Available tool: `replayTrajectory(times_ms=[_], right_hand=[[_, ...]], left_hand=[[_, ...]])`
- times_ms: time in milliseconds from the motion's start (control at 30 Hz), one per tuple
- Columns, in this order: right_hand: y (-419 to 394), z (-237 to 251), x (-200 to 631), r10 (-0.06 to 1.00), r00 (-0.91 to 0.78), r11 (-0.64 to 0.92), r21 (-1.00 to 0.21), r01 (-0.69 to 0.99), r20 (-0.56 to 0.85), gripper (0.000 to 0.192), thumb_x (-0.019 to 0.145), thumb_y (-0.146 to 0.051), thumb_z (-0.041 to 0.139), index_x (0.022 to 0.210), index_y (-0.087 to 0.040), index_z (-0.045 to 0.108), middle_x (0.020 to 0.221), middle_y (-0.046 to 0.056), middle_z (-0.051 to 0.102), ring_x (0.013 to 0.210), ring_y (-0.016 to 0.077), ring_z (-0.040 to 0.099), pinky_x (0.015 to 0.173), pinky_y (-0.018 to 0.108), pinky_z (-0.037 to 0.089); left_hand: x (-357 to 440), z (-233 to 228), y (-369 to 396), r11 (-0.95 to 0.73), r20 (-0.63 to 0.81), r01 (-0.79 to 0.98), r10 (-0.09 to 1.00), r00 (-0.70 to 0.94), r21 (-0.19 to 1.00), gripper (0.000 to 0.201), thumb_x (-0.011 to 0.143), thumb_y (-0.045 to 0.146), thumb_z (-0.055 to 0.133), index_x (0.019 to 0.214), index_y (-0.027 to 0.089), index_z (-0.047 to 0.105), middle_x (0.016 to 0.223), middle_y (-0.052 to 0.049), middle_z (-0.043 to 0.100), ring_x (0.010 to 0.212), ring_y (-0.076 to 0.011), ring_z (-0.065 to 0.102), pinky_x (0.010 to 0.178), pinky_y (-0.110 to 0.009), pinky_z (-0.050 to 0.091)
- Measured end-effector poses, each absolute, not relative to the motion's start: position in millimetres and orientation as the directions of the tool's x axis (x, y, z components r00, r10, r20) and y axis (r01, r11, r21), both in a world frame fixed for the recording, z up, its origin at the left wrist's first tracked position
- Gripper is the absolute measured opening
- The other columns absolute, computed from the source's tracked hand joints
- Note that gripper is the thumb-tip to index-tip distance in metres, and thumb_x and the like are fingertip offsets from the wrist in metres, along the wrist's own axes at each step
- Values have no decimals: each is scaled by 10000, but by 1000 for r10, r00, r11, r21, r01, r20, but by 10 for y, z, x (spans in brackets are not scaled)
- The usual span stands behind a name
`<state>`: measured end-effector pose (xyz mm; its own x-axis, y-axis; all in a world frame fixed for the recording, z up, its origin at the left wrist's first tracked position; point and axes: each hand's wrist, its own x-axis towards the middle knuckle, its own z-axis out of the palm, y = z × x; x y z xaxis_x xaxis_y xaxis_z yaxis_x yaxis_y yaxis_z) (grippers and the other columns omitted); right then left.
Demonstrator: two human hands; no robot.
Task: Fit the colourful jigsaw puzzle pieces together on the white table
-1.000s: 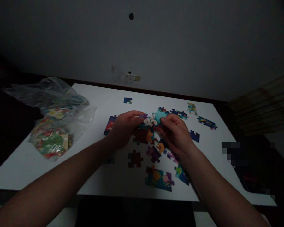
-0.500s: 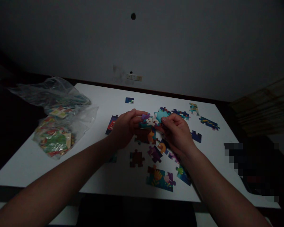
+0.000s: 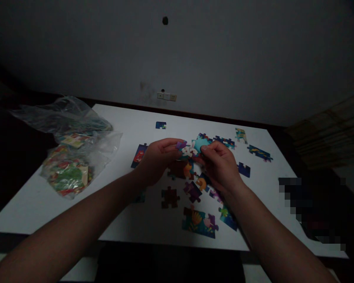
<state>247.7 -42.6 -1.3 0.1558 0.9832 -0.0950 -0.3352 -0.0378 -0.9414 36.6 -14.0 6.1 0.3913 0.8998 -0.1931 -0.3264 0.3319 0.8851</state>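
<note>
Over the middle of the white table, my left hand (image 3: 156,159) pinches a puzzle piece (image 3: 185,150) with purple, white and teal colours. My right hand (image 3: 222,163) grips a light-blue puzzle piece (image 3: 201,143) between thumb and fingers. The two pieces meet edge to edge; whether they are locked together I cannot tell. Below the hands lie a brown-and-orange piece (image 3: 181,169), a purple piece (image 3: 192,191) and a reddish-brown piece (image 3: 170,197). Nearer the front edge is a joined section with orange and pink plants (image 3: 200,223).
Clear plastic bags (image 3: 73,173) of colourful pieces sit on the left of the white table (image 3: 129,118). More pieces lie around: a red-figured one (image 3: 139,155) left, a blue one (image 3: 161,125) at the back, a yellow-striped section (image 3: 260,153) right. A dark blurred shape (image 3: 315,208) borders the right edge.
My left thumb and fingers have closed further onto the piece they hold. Both hands otherwise stay in nearly the same place, and the view shifts very slightly.
</note>
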Motion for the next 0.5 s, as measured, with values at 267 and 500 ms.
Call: replayTrajectory(times_ms=[267,500], right_hand=[[-429,-23,2490,988,131,-32,-942,-335,-80,405,751,-436,1038,741,-266,670,715,-42,666,713,132,684,737,276,694],[-375,24,2529,974,218,9,-953,-304,-61,395,733,-444,1031,763,-263,681,705,-51,653,677,134,685,685,268,665]], left_hand=[[370,28,-137,326,-192,-320,902,386,889,423,752,327,919,1148,214,824,1049,-91,861,866,-232,820,848,-407,705],[379,24,-111,314,-207,-304,919,337,899,420,723,291,915,1116,184,813,995,-85,861,856,-231,818,814,-385,693]])
